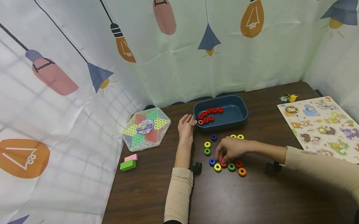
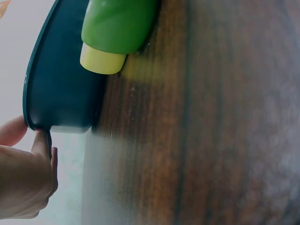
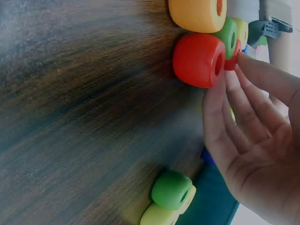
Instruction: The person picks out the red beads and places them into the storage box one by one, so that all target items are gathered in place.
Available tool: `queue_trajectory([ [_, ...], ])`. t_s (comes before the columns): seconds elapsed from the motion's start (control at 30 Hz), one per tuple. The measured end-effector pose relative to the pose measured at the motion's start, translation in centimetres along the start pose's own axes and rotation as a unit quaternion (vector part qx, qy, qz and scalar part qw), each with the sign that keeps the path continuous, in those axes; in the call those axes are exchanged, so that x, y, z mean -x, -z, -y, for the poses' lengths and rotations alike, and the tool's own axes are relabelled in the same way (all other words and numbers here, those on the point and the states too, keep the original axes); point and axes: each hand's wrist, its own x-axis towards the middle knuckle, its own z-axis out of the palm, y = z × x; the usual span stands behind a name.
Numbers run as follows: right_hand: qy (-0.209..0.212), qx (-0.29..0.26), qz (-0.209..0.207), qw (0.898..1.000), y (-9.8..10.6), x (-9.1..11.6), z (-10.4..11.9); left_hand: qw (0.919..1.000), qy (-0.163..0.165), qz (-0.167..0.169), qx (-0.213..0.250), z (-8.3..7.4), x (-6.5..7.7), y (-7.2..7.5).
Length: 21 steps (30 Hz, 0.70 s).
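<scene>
My right hand (image 1: pixel 233 147) reaches over a group of beads and pinches a small red bead (image 3: pixel 233 57) between thumb and fingers, low at the table. Around it lie a blue bead (image 1: pixel 212 162), a yellow bead (image 1: pixel 217 167), a green bead (image 1: pixel 231 167), another red bead (image 3: pixel 199 61) and an orange bead (image 1: pixel 242 172). At the left end of a dark blue bin (image 1: pixel 238 113), my left hand (image 1: pixel 186 127) touches the rim with loosely extended fingers. Several red beads (image 1: pixel 209 111) sit in the bin's left part.
Between bin and hand lie a dark blue bead (image 1: pixel 214 137) and several yellow and green beads (image 2: pixel 119 23). Left of the bin is a hexagonal Chinese checkers box (image 1: pixel 146 128), with green (image 1: pixel 127 165) and pink (image 1: pixel 131 157) blocks nearby. An animal puzzle board (image 1: pixel 327 129) lies right.
</scene>
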Motion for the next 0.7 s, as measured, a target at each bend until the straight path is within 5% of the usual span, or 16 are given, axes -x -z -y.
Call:
queue_trajectory([
  [0.37, 0.007, -0.02, 0.017, 1.0, 1.4, 0.2, 0.3, 1.0, -0.001, 0.003, 0.001, 0.0, 0.1, 0.0],
  [0.7, -0.015, -0.019, -0.028, 0.999, 9.2, -0.8, 1.8, 1.0, -0.001, 0.001, -0.001, 0.0, 0.1, 0.1],
])
